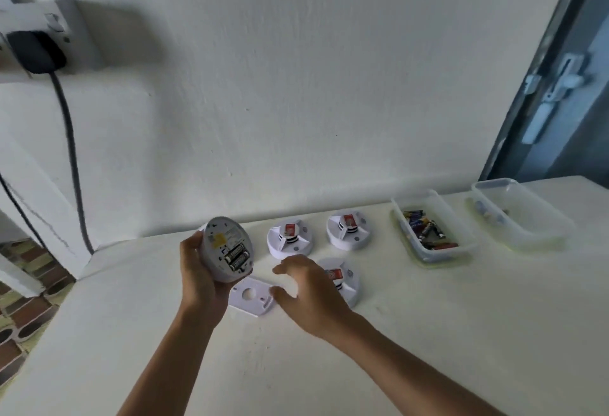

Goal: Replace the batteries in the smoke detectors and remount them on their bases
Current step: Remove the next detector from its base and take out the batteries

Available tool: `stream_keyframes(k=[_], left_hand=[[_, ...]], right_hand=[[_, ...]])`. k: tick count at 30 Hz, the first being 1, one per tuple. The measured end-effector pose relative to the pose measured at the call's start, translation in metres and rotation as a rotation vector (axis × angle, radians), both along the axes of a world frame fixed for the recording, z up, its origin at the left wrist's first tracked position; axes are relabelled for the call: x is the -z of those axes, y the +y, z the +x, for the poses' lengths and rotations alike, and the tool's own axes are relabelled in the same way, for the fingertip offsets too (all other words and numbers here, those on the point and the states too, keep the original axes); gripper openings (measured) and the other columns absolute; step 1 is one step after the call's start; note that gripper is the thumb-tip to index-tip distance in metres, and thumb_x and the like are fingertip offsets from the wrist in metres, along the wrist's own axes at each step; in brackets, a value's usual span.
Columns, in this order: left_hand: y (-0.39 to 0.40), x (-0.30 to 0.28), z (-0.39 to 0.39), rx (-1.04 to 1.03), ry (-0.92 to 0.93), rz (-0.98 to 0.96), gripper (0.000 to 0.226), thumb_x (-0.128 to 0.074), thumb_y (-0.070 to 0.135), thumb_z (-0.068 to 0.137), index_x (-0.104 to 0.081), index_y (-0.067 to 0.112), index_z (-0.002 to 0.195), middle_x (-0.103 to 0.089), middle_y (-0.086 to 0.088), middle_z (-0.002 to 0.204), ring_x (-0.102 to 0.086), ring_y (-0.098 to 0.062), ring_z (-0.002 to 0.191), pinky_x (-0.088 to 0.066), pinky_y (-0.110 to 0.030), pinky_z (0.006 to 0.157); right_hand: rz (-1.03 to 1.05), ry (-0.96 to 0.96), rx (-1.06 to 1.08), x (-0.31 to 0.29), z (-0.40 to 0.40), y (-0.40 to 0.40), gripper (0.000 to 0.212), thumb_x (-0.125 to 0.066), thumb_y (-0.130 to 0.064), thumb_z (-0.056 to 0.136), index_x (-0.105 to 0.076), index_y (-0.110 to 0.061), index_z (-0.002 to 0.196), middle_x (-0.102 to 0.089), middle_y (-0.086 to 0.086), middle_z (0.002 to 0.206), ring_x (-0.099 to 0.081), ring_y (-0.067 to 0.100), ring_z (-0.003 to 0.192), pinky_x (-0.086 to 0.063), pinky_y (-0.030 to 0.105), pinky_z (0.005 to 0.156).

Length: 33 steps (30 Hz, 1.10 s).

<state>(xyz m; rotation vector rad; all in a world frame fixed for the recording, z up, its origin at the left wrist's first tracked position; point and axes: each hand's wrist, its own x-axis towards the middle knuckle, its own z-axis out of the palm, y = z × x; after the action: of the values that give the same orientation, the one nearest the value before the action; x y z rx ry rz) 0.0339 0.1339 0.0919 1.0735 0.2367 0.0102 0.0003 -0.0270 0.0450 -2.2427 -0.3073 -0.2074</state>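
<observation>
Holding hand: the left hand point(197, 270) grips a smoke detector point(227, 249) off the table, fingers wrapped round its rim, its back turned toward the camera.
Detector back: two batteries point(236, 257) sit side by side in the open compartment, below a pale label.
Reaching hand: the right hand point(306, 290) hovers just above the table with fingers spread and loosely bent, holding nothing; thumb tip just beside the edge of the mounting base point(252, 298).
Mounting base: a flat white plate with a round hole, lying on the white table point(428, 333) directly below the held detector.
Other detectors: three more stand on the table, one at back left point(289, 241), one at back right point(349, 229), one nearer point(342, 279) partly hidden behind the right hand.
Battery tub: a clear container point(431, 229) right of the detectors holds loose batteries.
Second tub: another clear container point(517, 211) stands further right; its contents are too blurred to tell.
Wall: a black plug point(36, 51) and cable hang at upper left.
</observation>
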Motion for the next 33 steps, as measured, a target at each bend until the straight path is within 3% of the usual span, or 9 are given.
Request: stream_keyframes(k=[6, 10, 13, 17, 19, 22, 25, 30, 33], left_hand=[[-0.09, -0.005, 0.005, 0.064, -0.023, 0.005, 0.038, -0.033, 0.039, 0.096, -0.062, 0.017, 0.107, -0.063, -0.016, 0.107, -0.055, -0.034, 0.106, -0.045, -0.043, 0.083], [-0.188, -0.013, 0.009, 0.108, -0.074, 0.028, 0.041, -0.029, 0.038, 0.097, -0.064, 0.016, 0.102, -0.069, -0.012, 0.093, -0.064, -0.03, 0.091, -0.047, -0.04, 0.076], [-0.266, -0.015, 0.013, 0.105, -0.101, 0.005, 0.042, -0.03, 0.039, 0.096, -0.063, 0.016, 0.107, -0.065, -0.015, 0.103, -0.06, -0.032, 0.094, -0.048, -0.041, 0.075], [-0.378, -0.013, 0.011, 0.16, -0.021, -0.023, 0.047, -0.034, 0.045, 0.09, -0.068, 0.014, 0.098, -0.06, -0.017, 0.091, -0.053, -0.03, 0.078, -0.037, -0.035, 0.064], [-0.419, -0.008, 0.011, 0.17, 0.015, -0.034, 0.047, -0.035, 0.045, 0.088, -0.069, 0.014, 0.099, -0.061, -0.018, 0.095, -0.053, -0.031, 0.081, -0.038, -0.037, 0.066], [-0.475, -0.007, 0.012, 0.171, 0.041, -0.069, 0.046, -0.031, 0.037, 0.093, -0.065, 0.009, 0.107, -0.06, -0.021, 0.103, -0.055, -0.034, 0.095, -0.045, -0.042, 0.08], [-0.511, -0.011, 0.014, 0.186, 0.061, -0.067, 0.046, -0.029, 0.033, 0.095, -0.064, 0.004, 0.104, -0.061, -0.024, 0.098, -0.055, -0.035, 0.093, -0.044, -0.042, 0.08], [-0.543, -0.019, 0.033, 0.2, 0.043, 0.077, 0.043, -0.028, 0.033, 0.093, -0.056, 0.0, 0.089, -0.047, -0.012, 0.071, -0.046, -0.019, 0.058, -0.038, -0.024, 0.043], [-0.55, -0.019, 0.045, 0.15, 0.053, 0.094, 0.051, -0.037, 0.042, 0.084, -0.054, -0.004, 0.1, -0.046, -0.013, 0.075, -0.044, -0.021, 0.057, -0.037, -0.02, 0.04]], right_hand=[[0.071, 0.006, -0.07, -0.027, -0.001, -0.108, 0.033, -0.066, -0.024, 0.087, -0.064, -0.013, 0.119, -0.062, -0.002, 0.121, -0.055, 0.002, 0.101, -0.04, 0.006, 0.078], [0.053, -0.033, -0.074, -0.044, 0.007, -0.222, 0.031, -0.067, -0.021, 0.087, -0.066, -0.015, 0.117, -0.061, -0.008, 0.109, -0.058, 0.003, 0.094, -0.043, 0.01, 0.077], [0.067, -0.046, -0.083, -0.056, 0.011, -0.304, 0.028, -0.068, -0.019, 0.086, -0.068, -0.014, 0.114, -0.064, -0.005, 0.109, -0.061, 0.003, 0.094, -0.047, 0.013, 0.082], [0.131, 0.024, -0.012, -0.061, 0.013, -0.407, 0.027, -0.068, -0.016, 0.086, -0.068, -0.015, 0.113, -0.066, -0.004, 0.111, -0.062, 0.004, 0.09, -0.047, 0.011, 0.077], [0.179, 0.093, 0.031, -0.058, 0.014, -0.441, 0.024, -0.068, -0.015, 0.085, -0.069, -0.015, 0.109, -0.068, -0.004, 0.106, -0.064, 0.001, 0.085, -0.048, 0.011, 0.073], [0.254, 0.224, 0.077, -0.053, 0.023, -0.482, 0.021, -0.067, -0.014, 0.085, -0.069, -0.016, 0.106, -0.066, -0.008, 0.103, -0.064, -0.005, 0.076, -0.053, 0.018, 0.075], [0.328, 0.294, 0.1, -0.045, 0.037, -0.498, 0.021, -0.066, -0.017, 0.086, -0.068, -0.024, 0.105, -0.065, -0.01, 0.107, -0.064, 0.007, 0.095, -0.056, 0.033, 0.086], [0.463, 0.321, 0.134, -0.038, 0.065, -0.503, 0.015, -0.064, -0.011, 0.087, -0.073, -0.017, 0.097, -0.072, -0.002, 0.095, -0.067, 0.015, 0.088, -0.054, 0.028, 0.073], [0.525, 0.324, 0.115, -0.04, 0.077, -0.504, 0.015, -0.062, -0.004, 0.086, -0.074, -0.008, 0.093, -0.072, 0.006, 0.086, -0.064, 0.017, 0.076, -0.051, 0.026, 0.062]])
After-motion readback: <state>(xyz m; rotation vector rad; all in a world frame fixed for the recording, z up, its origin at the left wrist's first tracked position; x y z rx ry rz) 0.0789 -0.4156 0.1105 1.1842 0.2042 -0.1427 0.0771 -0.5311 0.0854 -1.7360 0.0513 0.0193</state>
